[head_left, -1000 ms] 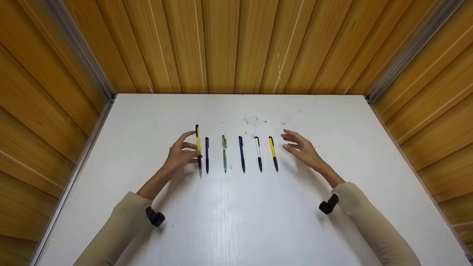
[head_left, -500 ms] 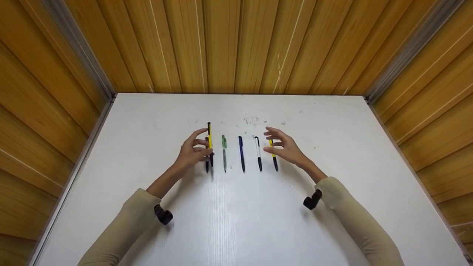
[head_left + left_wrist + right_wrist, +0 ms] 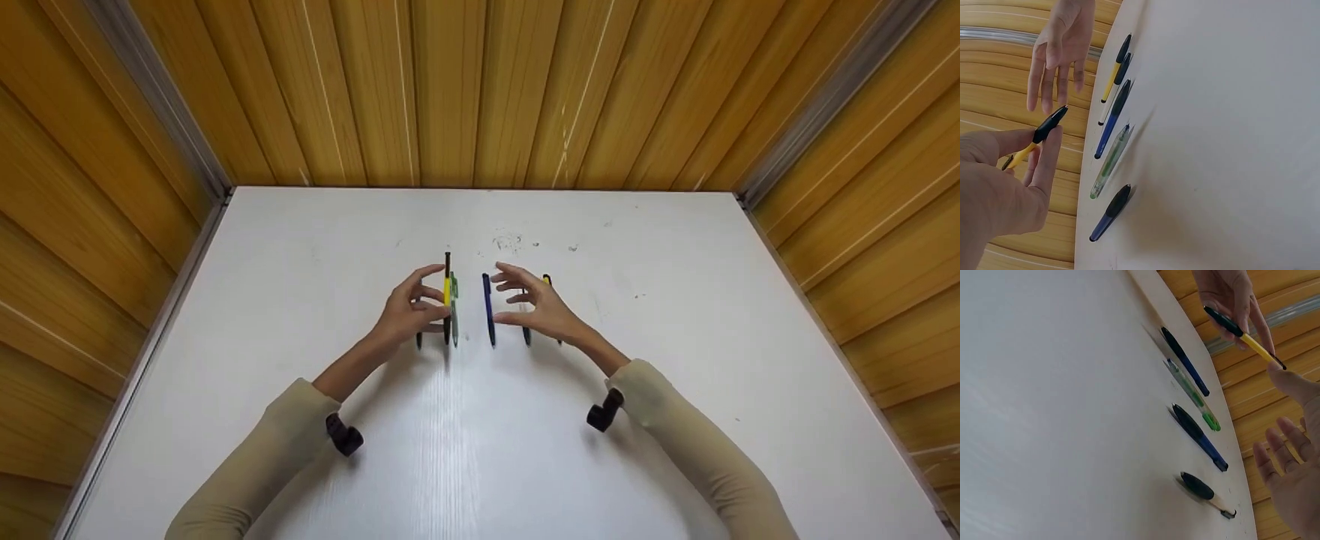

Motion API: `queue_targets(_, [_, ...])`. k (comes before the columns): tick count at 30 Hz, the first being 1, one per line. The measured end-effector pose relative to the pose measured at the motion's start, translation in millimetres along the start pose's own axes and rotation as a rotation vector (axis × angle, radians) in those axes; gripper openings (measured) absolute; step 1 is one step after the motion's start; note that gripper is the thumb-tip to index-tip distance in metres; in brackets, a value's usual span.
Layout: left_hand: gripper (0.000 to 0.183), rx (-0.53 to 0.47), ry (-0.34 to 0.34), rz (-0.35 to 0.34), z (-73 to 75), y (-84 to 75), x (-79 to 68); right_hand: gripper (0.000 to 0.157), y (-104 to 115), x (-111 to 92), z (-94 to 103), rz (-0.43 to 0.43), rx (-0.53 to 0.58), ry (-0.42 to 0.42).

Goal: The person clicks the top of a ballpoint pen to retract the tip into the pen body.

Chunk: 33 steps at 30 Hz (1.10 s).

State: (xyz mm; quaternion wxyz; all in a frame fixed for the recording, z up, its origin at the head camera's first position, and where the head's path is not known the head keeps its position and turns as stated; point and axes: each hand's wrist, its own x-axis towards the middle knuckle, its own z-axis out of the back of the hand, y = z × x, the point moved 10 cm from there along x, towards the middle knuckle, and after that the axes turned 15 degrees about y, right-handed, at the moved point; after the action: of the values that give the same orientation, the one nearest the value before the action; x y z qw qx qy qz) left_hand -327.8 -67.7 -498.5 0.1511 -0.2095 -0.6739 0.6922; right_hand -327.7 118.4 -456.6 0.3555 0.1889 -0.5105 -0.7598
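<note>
My left hand (image 3: 409, 311) pinches a yellow and black pen (image 3: 448, 289) between thumb and fingers, lifted over the table close beside the green pen (image 3: 455, 322). Under that hand lies a blue pen with a black grip (image 3: 1111, 212), mostly covered in the head view. With fingers spread and nothing in them, my right hand (image 3: 544, 307) hovers just right of another blue pen (image 3: 489, 304). It partly hides a white pen (image 3: 1107, 108) with a black grip and a second yellow pen (image 3: 1111, 81), both lying on the table.
The pens lie in a row, roughly parallel, on a white table (image 3: 480, 435). Wood-patterned panels (image 3: 480, 90) enclose the back and sides. Dark marks (image 3: 507, 242) spot the tabletop behind the row.
Carrying the yellow pen, my left hand has moved right, past the first blue pen to the green one. My right hand has moved left, over the yellow and white pens on the table.
</note>
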Motion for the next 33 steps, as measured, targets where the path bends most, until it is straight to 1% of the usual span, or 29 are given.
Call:
queue_targets(4, [0.075,-0.015,0.018,0.013,-9.2,0.9,3.0,0.091,4.3,8.0,-9.1,0.002,0.018,0.007])
queue_targets(7, [0.075,-0.020,0.028,0.011,-14.8,-0.5,4.1,0.096,9.1,12.9,-13.6,0.012,0.000,0.011])
queue_targets(10, [0.073,-0.012,0.040,0.008,-20.2,-1.4,4.8,0.097,12.9,15.9,-17.5,0.022,-0.027,0.014])
queue_targets(14, [0.072,-0.011,0.050,0.009,-25.4,-0.2,6.3,0.095,13.3,17.4,-21.8,0.024,-0.027,0.018])
queue_targets(22, [0.073,-0.037,0.066,-0.003,-31.3,0.8,7.4,0.095,15.0,19.5,-28.2,0.060,-0.034,0.036])
queue_targets(29, [0.074,-0.027,0.078,-0.012,-34.1,1.2,8.3,0.099,16.8,20.7,-28.4,0.064,-0.049,0.037])
queue_targets(33, [0.074,-0.016,0.094,-0.020,-36.3,1.6,8.6,0.102,16.9,20.3,-29.4,0.055,-0.075,0.043])
